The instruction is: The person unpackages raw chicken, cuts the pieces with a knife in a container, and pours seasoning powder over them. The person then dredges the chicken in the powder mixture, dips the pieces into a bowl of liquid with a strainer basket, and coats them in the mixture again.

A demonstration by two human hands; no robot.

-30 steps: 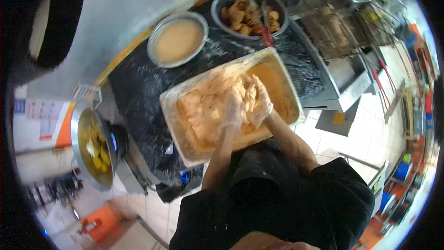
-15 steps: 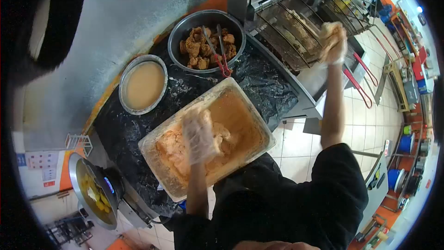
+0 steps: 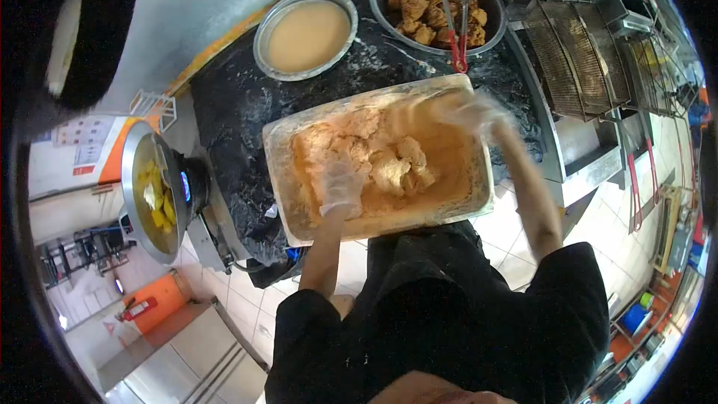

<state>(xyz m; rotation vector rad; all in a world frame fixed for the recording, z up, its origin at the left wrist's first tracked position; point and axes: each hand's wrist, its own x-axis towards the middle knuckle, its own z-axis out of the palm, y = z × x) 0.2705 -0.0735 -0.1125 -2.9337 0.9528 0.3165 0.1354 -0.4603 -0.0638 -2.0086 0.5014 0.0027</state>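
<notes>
A pale rectangular tub [image 3: 278,179] holds orange-tinted flour and several coated pieces [image 3: 396,168] near its middle. In a clear glove, my left hand [image 3: 338,183] reaches down into the flour at the tub's left part, beside the pieces; its fingers are blurred. My right hand [image 3: 475,114], also gloved, is smeared by motion over the tub's upper right corner, and whether it holds anything cannot be made out. Behind the tub stand a bowl of cloudy beige liquid [image 3: 309,36] and a metal bowl [image 3: 383,1] of browned fried pieces, with red-handled tongs [image 3: 459,56] resting in it.
Wire fryer baskets [image 3: 576,60] with red handles sit over a metal fryer at the right. Black plastic [image 3: 232,127] covers the worktop. At the left, a pan [image 3: 134,179] with yellow pieces in liquid sits beside a burner. Tiled floor shows below.
My right hand has come back from beside the fryer baskets to the tub's right side. My left hand remains over the flour, now lower in it. The camera view has shifted.
</notes>
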